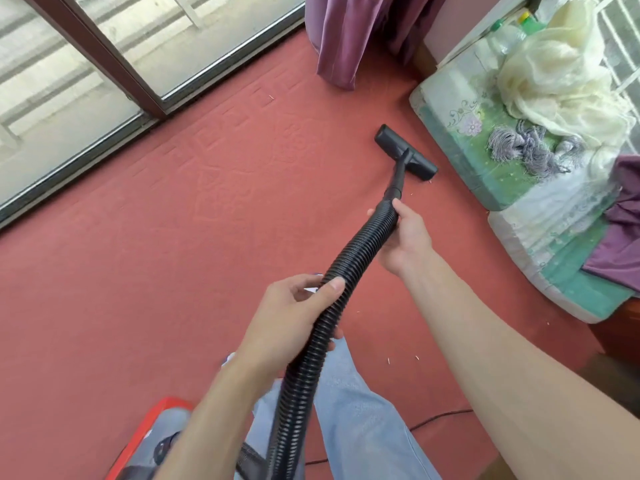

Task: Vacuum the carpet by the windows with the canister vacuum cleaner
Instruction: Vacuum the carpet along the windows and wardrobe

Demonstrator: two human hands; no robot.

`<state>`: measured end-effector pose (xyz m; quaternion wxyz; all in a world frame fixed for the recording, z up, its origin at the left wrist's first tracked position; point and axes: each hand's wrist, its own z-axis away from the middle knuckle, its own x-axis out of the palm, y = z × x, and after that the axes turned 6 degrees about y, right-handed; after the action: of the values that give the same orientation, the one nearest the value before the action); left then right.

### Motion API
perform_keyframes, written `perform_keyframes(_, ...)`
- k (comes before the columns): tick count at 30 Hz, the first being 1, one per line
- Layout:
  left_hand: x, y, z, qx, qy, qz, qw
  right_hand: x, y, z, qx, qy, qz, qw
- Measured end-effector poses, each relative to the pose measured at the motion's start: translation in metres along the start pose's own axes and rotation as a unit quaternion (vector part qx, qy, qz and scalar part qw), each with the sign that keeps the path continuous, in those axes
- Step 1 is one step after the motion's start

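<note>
Firstly, hose [360, 251]: black and ribbed, it runs from the bottom centre of the frame up to the middle right, where it joins a short stiff tube.
Floor head [405, 152]: black, flat on the carpet at the upper right of the centre, just beside the edge of the mattress.
Right hand [405, 240]: it grips the hose near its front end, with fingers wrapped around it.
Left hand [287, 317]: it holds the hose lower down, near the centre of the frame, fingers curled under and thumb on top.
Canister [156, 431]: red body, only partly seen at the bottom left, behind the left forearm.
Carpet [173, 254]: red, with a pressed pattern; it fills most of the frame, and small pale bits lie on it at the lower right.
Windows [104, 64]: glass panes in a dark frame, upper left, along the carpet edge.
Curtain [353, 32]: purple, hanging at the top centre.
Mattress [485, 161]: green flowered, right side, with a cream cloth [561, 71] on it.
Cord [440, 417]: thin, black, on the carpet at the bottom right.
</note>
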<state>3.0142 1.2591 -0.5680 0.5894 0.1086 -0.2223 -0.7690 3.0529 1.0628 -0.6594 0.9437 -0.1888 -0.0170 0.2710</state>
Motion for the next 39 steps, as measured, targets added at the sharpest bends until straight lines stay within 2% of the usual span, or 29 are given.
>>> perform_keyframes(3, 0.016, -0.011, -0.005, 0.001, -0.009, -0.002, 1.0, 0.004, -0.007, -0.002, -0.007, 0.013, 0.02, 1.0)
perform_keyframes(7, -0.014, -0.004, -0.004, 0.023, -0.136, 0.035, 0.99, 0.021, -0.032, 0.026, -0.021, -0.035, -0.003, 0.999)
perform_keyframes(10, -0.048, 0.002, 0.003, 0.03, -0.19, 0.048, 0.98, 0.034, -0.032, 0.052, -0.008, -0.068, 0.052, 0.996)
perform_keyframes(13, -0.076, 0.0, 0.01, 0.028, -0.199, 0.072, 0.977, 0.055, -0.017, 0.066, 0.008, -0.102, 0.127, 0.987)
perform_keyframes(20, -0.106, -0.016, 0.023, 0.058, -0.121, 0.123, 0.983, 0.124, 0.026, 0.064, -0.012, -0.14, 0.225, 0.964)
perform_keyframes(25, -0.079, -0.017, 0.01, 0.054, 0.067, 0.163, 0.983, 0.152, 0.033, 0.036, -0.032, -0.13, 0.287, 0.949)
perform_keyframes(27, -0.067, -0.013, 0.002, 0.04, 0.098, 0.184, 0.977, 0.152, 0.033, 0.027, -0.026, -0.138, 0.299, 0.944)
perform_keyframes(31, -0.062, -0.018, 0.002, 0.033, 0.054, 0.189, 0.98, 0.14, 0.034, 0.022, 0.007, -0.149, 0.263, 0.953)
perform_keyframes(36, -0.09, -0.031, 0.019, 0.029, -0.107, 0.201, 0.973, 0.108, 0.022, 0.045, 0.028, -0.169, 0.266, 0.949)
perform_keyframes(39, -0.101, -0.033, 0.023, 0.022, -0.147, 0.194, 0.97, 0.096, 0.019, 0.054, 0.023, -0.151, 0.287, 0.946)
